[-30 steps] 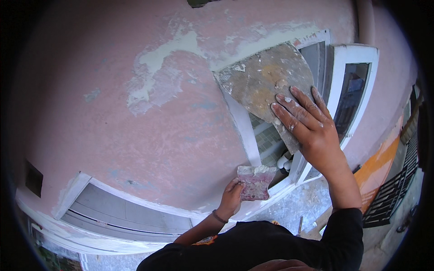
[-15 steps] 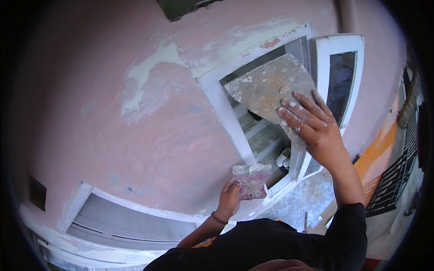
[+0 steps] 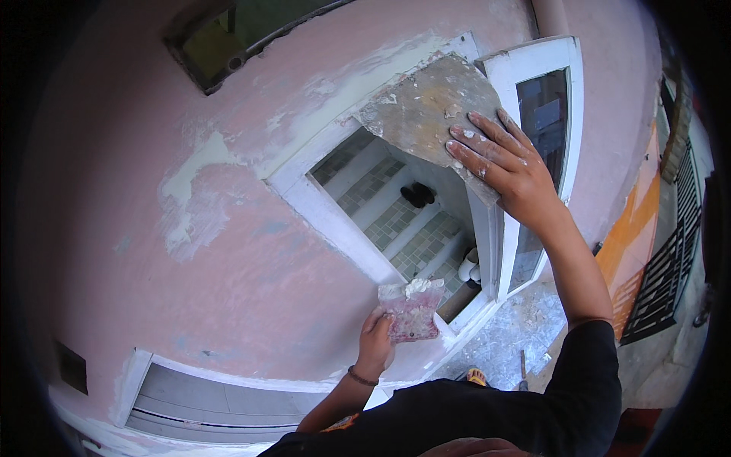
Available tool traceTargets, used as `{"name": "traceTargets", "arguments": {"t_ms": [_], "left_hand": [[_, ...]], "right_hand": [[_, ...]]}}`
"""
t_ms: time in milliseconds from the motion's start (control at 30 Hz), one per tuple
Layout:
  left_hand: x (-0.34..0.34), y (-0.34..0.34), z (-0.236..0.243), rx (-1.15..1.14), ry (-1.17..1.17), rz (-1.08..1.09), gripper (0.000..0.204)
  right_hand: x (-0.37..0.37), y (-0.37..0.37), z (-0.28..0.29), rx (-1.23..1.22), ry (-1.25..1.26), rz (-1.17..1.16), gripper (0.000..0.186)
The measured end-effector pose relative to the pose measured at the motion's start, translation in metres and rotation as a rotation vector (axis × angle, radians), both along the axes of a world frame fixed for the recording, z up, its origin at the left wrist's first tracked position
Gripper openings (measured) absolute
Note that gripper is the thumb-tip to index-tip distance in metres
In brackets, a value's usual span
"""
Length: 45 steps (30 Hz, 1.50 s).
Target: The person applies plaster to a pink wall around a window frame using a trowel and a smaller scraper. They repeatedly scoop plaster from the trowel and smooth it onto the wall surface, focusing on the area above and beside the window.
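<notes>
Right hand (image 3: 506,164) lies flat with fingers spread on a wide metal plaster blade (image 3: 426,114), pressing it against the top right corner of the white door frame (image 3: 335,221). Fingers have white plaster spots on them. The grip under the palm is hidden, so cannot tell how the hand holds the blade's handle. Blade face is grey, smeared with dried plaster, tilted, and its upper edge touches the frame near the pink wall (image 3: 228,289).

Left hand (image 3: 377,343) is lower, near the bottom of the doorway, fingers closed around a small pinkish trowel pad (image 3: 413,308) loaded with a lump of white plaster on its top edge. The pad is just beside the lower frame edge, well apart from the blade. A dark bracelet (image 3: 362,377) sits on the left wrist. Both arms come from a black sleeved top (image 3: 533,411).

Wall is pink with pale patches of fresh filler (image 3: 190,190) left of the doorway and along the frame top. Through the doorway: tiled steps (image 3: 396,221) with a pair of black shoes (image 3: 417,195) on them. A white door with a glass panel (image 3: 544,129) stands open to the right of the blade. White pipe ends (image 3: 470,268) show at the frame's lower right. A small dark window (image 3: 236,34) is high on the wall. A grey shuttered opening (image 3: 205,396) is at lower left. Ground below right has white plaster splatter (image 3: 518,335), an orange painted strip (image 3: 636,251), and a black metal gate (image 3: 670,274) at far right.
</notes>
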State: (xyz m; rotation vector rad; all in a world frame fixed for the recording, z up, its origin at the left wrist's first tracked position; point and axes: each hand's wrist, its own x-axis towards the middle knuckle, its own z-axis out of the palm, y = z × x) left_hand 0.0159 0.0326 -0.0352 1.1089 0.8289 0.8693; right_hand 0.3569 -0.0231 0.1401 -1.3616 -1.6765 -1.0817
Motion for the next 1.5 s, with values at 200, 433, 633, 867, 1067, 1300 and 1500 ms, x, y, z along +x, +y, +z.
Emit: {"name": "traceTargets", "arguments": {"t_ms": [200, 433, 633, 867, 1067, 1300, 1500], "left_hand": [[-0.001, 0.0, -0.004, -0.061, -0.012, 0.006, 0.03], [0.0, 0.0, -0.008, -0.09, -0.11, 0.008, 0.03], [-0.001, 0.003, -0.013, -0.096, -0.116, -0.004, 0.028], [0.005, 0.002, -0.012, -0.095, -0.067, 0.017, 0.027], [0.014, -0.003, 0.0, -0.061, -0.024, -0.018, 0.027], [0.007, -0.005, -0.007, -0.069, -0.016, 0.048, 0.026], [0.005, -0.003, -0.01, -0.08, -0.043, 0.049, 0.027]], "right_hand": [[0.013, 0.01, 0.002, 0.002, -0.012, 0.01, 0.053], [0.02, 0.012, 0.002, -0.009, -0.013, 0.03, 0.049], [0.022, 0.011, 0.005, -0.015, -0.012, 0.046, 0.049], [0.023, 0.007, 0.015, -0.08, -0.01, 0.064, 0.052], [0.027, -0.008, 0.009, -0.139, -0.009, 0.079, 0.051], [0.031, -0.004, -0.001, -0.057, 0.023, 0.075, 0.051], [0.038, 0.006, 0.002, 0.005, -0.016, 0.049, 0.05]]}}
